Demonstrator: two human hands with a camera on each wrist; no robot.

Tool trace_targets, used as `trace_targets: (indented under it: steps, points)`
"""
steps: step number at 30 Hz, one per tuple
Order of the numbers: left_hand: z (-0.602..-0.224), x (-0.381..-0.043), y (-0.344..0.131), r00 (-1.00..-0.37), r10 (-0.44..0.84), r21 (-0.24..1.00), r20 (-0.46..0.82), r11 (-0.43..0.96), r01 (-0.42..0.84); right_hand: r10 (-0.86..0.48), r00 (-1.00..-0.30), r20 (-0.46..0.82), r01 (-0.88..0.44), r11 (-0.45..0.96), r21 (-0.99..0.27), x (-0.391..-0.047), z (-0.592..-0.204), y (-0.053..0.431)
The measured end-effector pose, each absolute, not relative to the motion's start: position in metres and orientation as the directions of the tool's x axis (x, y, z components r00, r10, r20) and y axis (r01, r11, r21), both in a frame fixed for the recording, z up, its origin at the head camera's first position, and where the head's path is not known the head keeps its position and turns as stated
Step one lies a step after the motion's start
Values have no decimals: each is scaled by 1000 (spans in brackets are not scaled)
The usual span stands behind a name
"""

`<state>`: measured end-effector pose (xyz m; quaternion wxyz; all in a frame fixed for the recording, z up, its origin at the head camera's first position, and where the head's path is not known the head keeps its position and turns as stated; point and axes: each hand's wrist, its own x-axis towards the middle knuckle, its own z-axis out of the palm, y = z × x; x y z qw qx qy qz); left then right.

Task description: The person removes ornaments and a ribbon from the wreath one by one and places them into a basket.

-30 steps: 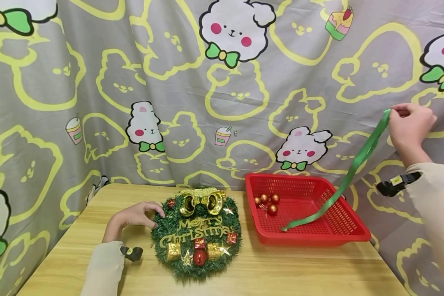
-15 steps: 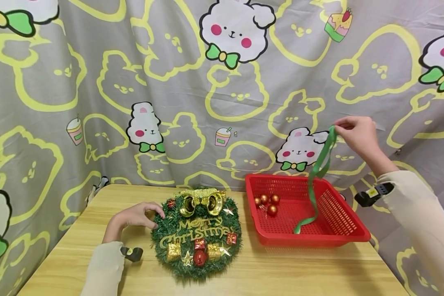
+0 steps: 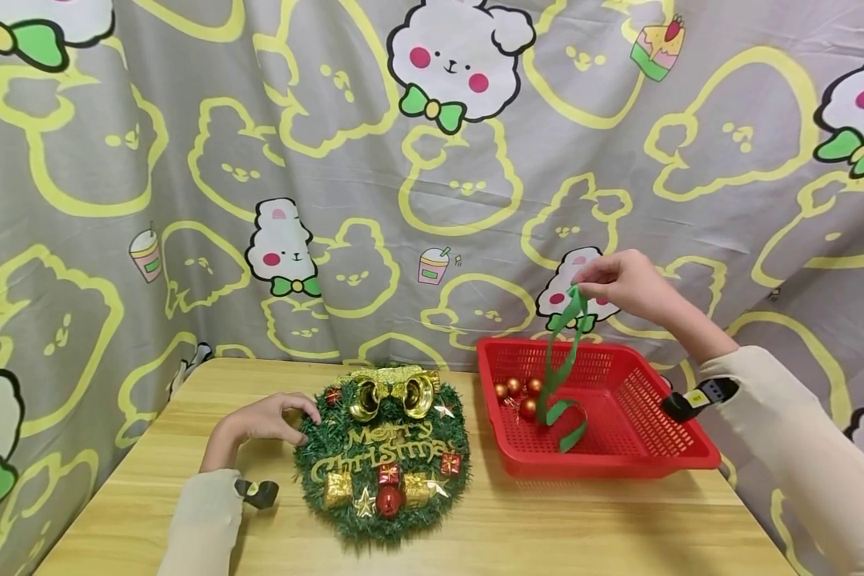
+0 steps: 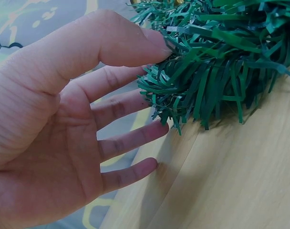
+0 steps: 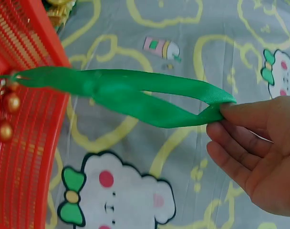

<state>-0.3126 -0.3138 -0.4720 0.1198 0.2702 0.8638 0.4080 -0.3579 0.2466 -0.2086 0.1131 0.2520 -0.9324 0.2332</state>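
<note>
A green ribbon [image 3: 563, 364] hangs from my right hand [image 3: 630, 284], pinched between thumb and fingertips above the red basket [image 3: 605, 464]. Its upper part forms a loop [image 5: 150, 102] in the right wrist view, while the lower end lies curled on the basket floor. My left hand [image 3: 270, 418] holds the left edge of a Christmas wreath [image 3: 389, 528] lying on the table. In the left wrist view, the thumb rests on the green tinsel [image 4: 207, 81], and the index and middle fingertips are partly hidden behind it. Gold bells and "Merry Christmas" lettering decorate the wreath.
Several small gold balls [image 3: 514, 388] lie in the basket's left corner, close to the ribbon. The basket stands at the right of the wooden table [image 3: 518, 528], beside the wreath. A grey curtain [image 3: 374, 184] with cartoon prints hangs right behind the table.
My right hand has moved left and down with the ribbon, from the far right to above the basket's left half. More ribbon now curls inside the basket. The left hand and wreath have not moved.
</note>
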Motion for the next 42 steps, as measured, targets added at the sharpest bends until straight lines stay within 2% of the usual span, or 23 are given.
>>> trace_targets:
  steps: [10,23,33,42]
  points:
    - [-472,-312,-314,-819,573,777,20,507,374,-554,-789,267,-614,687,-389,-355,-225,227]
    - [-471,-312,-313,-821,571,784,14,504,363,-694,-720,27,-614,618,-490,-368,-255,227]
    - [-471,-311,-313,-818,574,782,18,502,369,-702,-703,-112,-568,649,-506,-375,-262,239]
    - [-470,-310,-313,-819,574,781,16,504,368,-668,-717,-197,-497,689,-527,-384,-269,261]
